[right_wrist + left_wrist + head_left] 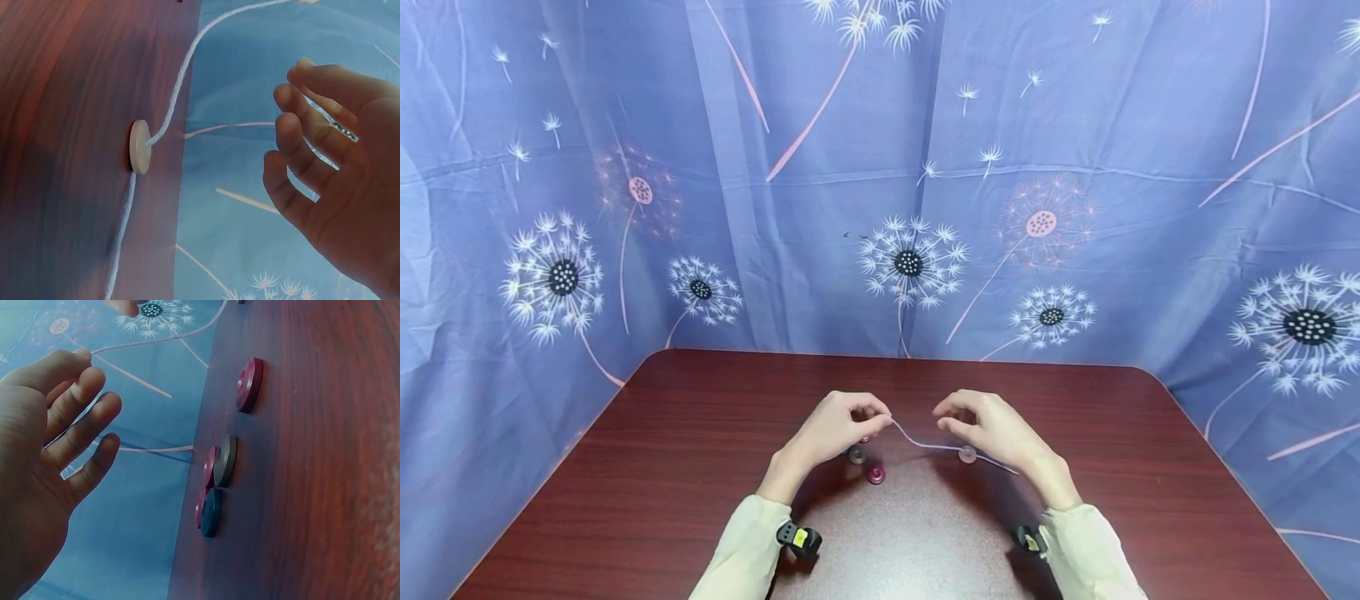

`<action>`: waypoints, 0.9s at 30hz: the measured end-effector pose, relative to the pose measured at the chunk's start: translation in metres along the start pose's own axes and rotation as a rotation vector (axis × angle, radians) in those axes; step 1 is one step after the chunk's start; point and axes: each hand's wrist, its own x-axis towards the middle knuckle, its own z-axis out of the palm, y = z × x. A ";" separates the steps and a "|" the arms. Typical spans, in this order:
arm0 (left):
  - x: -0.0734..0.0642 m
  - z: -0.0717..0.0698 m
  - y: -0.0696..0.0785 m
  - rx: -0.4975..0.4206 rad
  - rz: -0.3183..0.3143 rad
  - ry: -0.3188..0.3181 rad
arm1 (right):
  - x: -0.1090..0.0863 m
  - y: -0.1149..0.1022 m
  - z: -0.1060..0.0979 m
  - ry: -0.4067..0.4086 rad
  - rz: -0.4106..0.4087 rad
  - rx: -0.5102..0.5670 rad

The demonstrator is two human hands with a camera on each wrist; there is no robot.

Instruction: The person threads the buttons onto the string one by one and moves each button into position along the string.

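Between thumb and fingertip, my left hand (844,425) pinches one end of a white cord (925,446) above the table. The cord sags to the right and passes through a pale button (141,147) lying on the wood, its other end trailing past the button. My right hand (996,427) hovers above that button with loosely bent fingers, holding nothing. Below the left hand lie a crimson button (249,385), a grey-olive button (225,461) and a dark teal button (212,513), with more crimson ones partly hidden behind them.
The dark red wooden table (625,500) has rounded far corners. A blue curtain (820,275) with dandelion prints hangs along its back and sides. Black wrist cameras (800,540) are strapped over both pale sleeves.
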 end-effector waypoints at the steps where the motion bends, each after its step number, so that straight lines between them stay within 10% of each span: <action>1: 0.000 0.000 0.000 0.001 0.001 0.000 | 0.000 -0.001 0.001 0.005 -0.003 -0.003; 27: 0.001 0.002 0.005 0.036 0.031 0.017 | 0.005 -0.012 0.016 0.109 -0.106 -0.145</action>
